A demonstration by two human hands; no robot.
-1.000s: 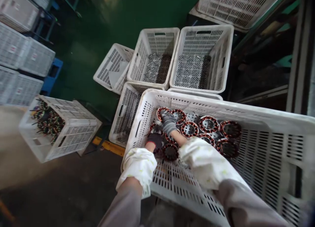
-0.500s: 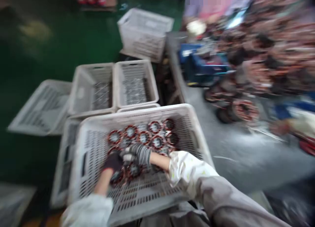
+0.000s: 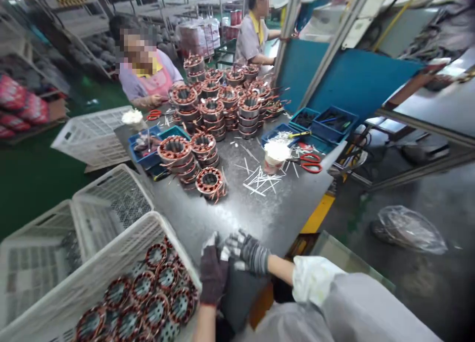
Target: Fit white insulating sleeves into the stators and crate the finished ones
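My left hand (image 3: 214,270), in a dark glove with whitish fingertips, reaches over the near edge of the grey metal table (image 3: 178,203); its fingers are stretched out. Beside it, my right hand (image 3: 252,253) in a striped grey glove lies with fingers apart, and I see nothing held in either. The white plastic crate (image 3: 181,255) at my left holds several copper-wound motor stators (image 3: 156,310). Closest to my hands on the tabletop is a single stator (image 3: 210,181), next to a stack of stators (image 3: 176,156).
A cup of white strips (image 3: 276,156) stands among loose white strips (image 3: 260,181), near red-handled scissors (image 3: 310,163). Blue bins (image 3: 334,124) line the right side. A co-worker (image 3: 148,74) sits across the table; another person (image 3: 254,37) is farther back. More crates (image 3: 111,198) stand at left.
The view has swung right and up, toward the table. My hands have left the stators in the crate and are now at the table's near edge, with fingers extended.
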